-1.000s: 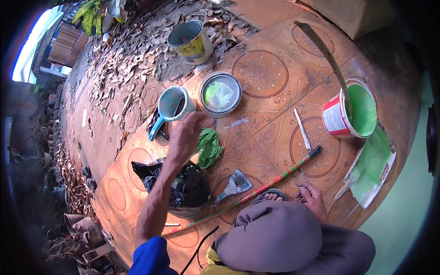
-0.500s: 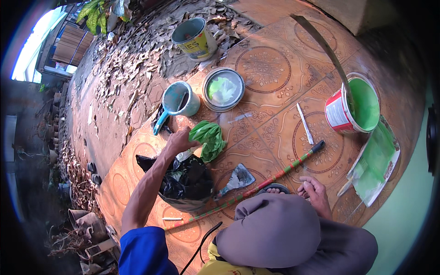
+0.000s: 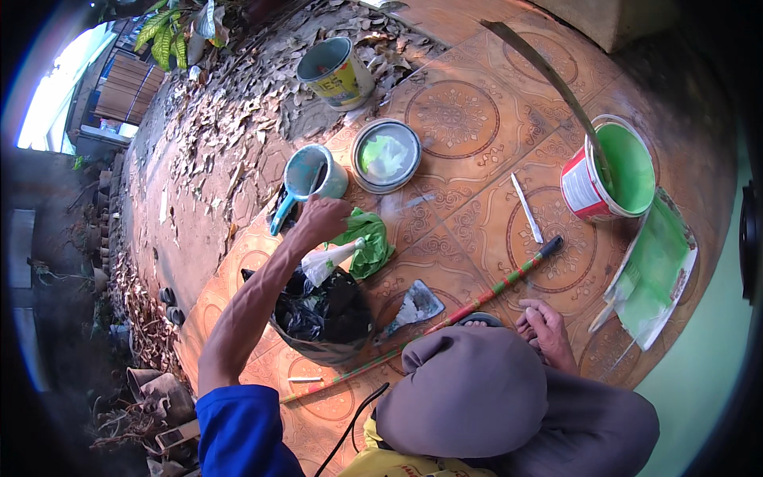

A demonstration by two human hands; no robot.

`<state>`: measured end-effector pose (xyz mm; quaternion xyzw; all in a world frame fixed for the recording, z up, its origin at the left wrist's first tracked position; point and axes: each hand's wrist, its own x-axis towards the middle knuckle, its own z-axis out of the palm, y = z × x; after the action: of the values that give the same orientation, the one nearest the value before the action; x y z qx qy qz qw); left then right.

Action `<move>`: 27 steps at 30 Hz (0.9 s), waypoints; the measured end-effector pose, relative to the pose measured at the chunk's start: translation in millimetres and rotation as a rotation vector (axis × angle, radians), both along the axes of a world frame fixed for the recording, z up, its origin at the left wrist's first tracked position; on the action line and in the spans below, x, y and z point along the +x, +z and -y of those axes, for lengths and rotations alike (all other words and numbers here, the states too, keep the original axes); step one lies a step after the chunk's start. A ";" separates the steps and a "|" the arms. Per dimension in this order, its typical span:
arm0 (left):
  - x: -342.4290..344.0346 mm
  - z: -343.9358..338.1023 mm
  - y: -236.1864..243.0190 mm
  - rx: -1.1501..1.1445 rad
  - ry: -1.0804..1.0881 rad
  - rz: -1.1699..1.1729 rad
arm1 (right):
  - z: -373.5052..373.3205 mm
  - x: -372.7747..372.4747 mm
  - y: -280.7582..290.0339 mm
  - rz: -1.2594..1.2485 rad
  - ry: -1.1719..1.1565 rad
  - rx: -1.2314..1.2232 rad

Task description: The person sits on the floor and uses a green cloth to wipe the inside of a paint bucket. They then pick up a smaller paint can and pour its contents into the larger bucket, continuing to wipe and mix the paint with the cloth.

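Note:
My left hand (image 3: 324, 220), fingers curled closed, hovers at the near rim of a light-blue dipper (image 3: 298, 173) with a dark stick-like tool (image 3: 319, 176) in it. The fingertips are turned away, so what they hold, if anything, is hidden. Just beside and below the hand are a crumpled green plastic bag (image 3: 372, 250) and a twisted piece of white plastic (image 3: 327, 261). The white plastic reaches over a bucket lined with a black plastic bag (image 3: 322, 314). My right hand (image 3: 548, 332) rests by my knee, fingers folded in, with nothing visible in it.
A red-and-white bucket of green paint (image 3: 588, 187) holds a curved wooden stick (image 3: 556, 75). A green-smeared tray (image 3: 656, 270), a paint-stained lid (image 3: 387, 155), a scraper (image 3: 417, 306), a white stick (image 3: 526, 208) and a striped pole (image 3: 469, 308) lie on the tiles. A yellow pail (image 3: 338, 75) stands farther off.
My left hand has moved up and away from the green bag toward the dipper. The green bag now lies more spread out, and the white plastic shows beside it. My right hand stays by the knee.

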<state>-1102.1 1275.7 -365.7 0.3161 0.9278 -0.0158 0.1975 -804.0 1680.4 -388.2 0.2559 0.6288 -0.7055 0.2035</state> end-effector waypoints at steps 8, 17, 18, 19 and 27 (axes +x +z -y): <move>24.2 -55.2 107.8 -0.114 -0.354 -0.098 | 3.7 -19.2 7.7 -0.061 0.256 0.055; 52.6 -132.3 212.0 0.014 -0.531 -0.308 | -2.2 -103.7 72.8 -0.676 0.468 0.400; 52.8 -145.1 214.9 0.057 -0.567 -0.339 | -1.3 -114.7 83.6 -0.781 0.437 0.415; 55.6 -156.5 224.8 0.091 -0.601 -0.377 | 3.0 -123.4 97.8 -0.898 0.406 0.427; 71.8 -244.1 237.8 0.425 -0.806 -0.575 | 20.2 -125.0 102.9 -1.062 0.000 0.608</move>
<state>-1030.3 1519.8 -128.0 0.6632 0.7323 0.0119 -0.1544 -929.0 1660.2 -285.3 -0.0843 0.8174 -0.5256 -0.2201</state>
